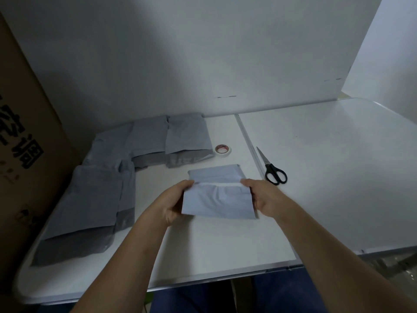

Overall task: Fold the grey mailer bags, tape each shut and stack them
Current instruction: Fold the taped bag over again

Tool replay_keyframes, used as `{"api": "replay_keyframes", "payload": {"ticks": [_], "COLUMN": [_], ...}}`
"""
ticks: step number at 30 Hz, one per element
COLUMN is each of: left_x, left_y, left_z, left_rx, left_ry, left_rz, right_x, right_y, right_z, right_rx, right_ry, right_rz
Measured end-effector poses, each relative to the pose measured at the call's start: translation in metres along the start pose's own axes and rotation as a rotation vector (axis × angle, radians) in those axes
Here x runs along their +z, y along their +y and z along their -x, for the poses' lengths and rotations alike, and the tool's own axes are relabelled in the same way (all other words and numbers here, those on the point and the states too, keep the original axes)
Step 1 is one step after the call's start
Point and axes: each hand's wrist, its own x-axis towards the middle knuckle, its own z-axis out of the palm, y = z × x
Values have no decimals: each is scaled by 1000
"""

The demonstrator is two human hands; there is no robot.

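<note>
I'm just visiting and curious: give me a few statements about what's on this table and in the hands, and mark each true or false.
1. Both hands hold one folded mailer bag, the left hand at its left edge and the right hand at its right edge. True.
2. The scissors lie closed to the right of that bag. True.
3. The tape roll sits on top of the scissors. False: it lies apart from them, on the table, beside the other grey mailer bags.
4. The right hand's grip is on the scissors. False: it holds the bag.
5. A cardboard box stands at the left. True.
</note>
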Motion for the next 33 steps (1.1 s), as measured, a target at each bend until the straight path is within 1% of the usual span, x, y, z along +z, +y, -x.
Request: {"api": "replay_keyframes", "payload": {"ticks": [3, 8, 10, 13, 16, 19, 22, 25, 29, 31, 33], "left_x": [4, 20, 31, 58, 95, 138, 190, 238, 276, 282, 283], "left_y": [1, 29, 41, 57, 74, 97, 121, 141, 149, 138, 124], "left_z": [4, 17, 19, 9, -16, -58, -105, -151, -204, -225, -236], "left_rx": [27, 100, 126, 164, 187, 189, 197, 241, 253, 218, 142], "left_ry": [-11, -47, -78, -120, -148, -139, -140, -143, -196, -197, -225], "left_rz": [-53, 46, 63, 9, -65, -132, -187, -181, -179, -216, -245], "right_x": [1, 0, -3, -19, -49, -80, -110, -137, -168, -185, -200], "right_y": [-8, -47, -64, -88, -111, -138, -175, -210, -238, -239, -236], "right_z": [5, 16, 20, 18, -4, -43, -90, -136, -179, -193, -203], "right_rx": [-12, -238, -285, -302, -248, -193, -201, -238, -297, -306, -300], "right_ry": [-1, -50, -64, -51, -22, 15, 50, 83, 133, 201, 309], "right_rz": [-35, -157, -180, -232, -200, -146, -216, -261, -182, -59, 137]}}
